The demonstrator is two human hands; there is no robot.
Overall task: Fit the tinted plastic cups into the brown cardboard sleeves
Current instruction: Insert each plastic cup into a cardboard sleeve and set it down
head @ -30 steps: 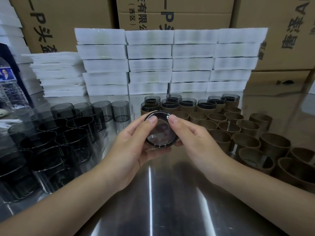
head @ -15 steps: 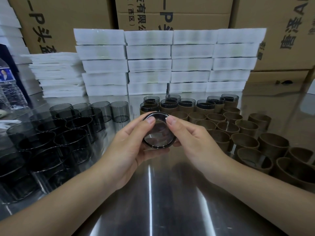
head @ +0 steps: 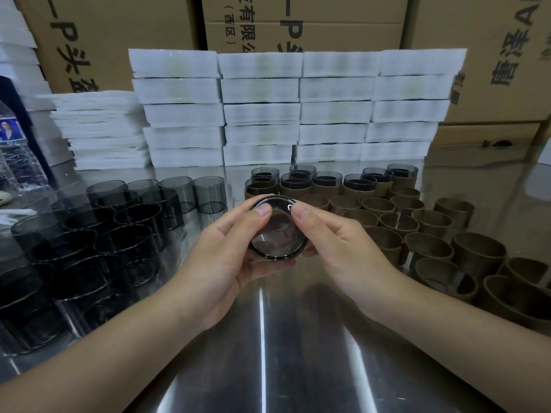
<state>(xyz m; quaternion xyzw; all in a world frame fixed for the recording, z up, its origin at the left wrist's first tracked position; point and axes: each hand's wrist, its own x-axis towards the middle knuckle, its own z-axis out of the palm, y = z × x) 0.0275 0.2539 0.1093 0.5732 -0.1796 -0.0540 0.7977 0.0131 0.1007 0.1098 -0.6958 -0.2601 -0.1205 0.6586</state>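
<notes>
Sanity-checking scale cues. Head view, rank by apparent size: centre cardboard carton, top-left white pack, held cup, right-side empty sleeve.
1. cardboard carton
2. white pack
3. held cup and empty sleeve: look alike; the cup is nearer, so no ranking.

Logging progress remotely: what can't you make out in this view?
Head view:
Whether the held tinted plastic cup wears a brown cardboard sleeve: left hand and right hand cover its wall.
Empty brown cardboard sleeves: right edge cuts some off.
Loose tinted plastic cups: left edge cuts some off.
</notes>
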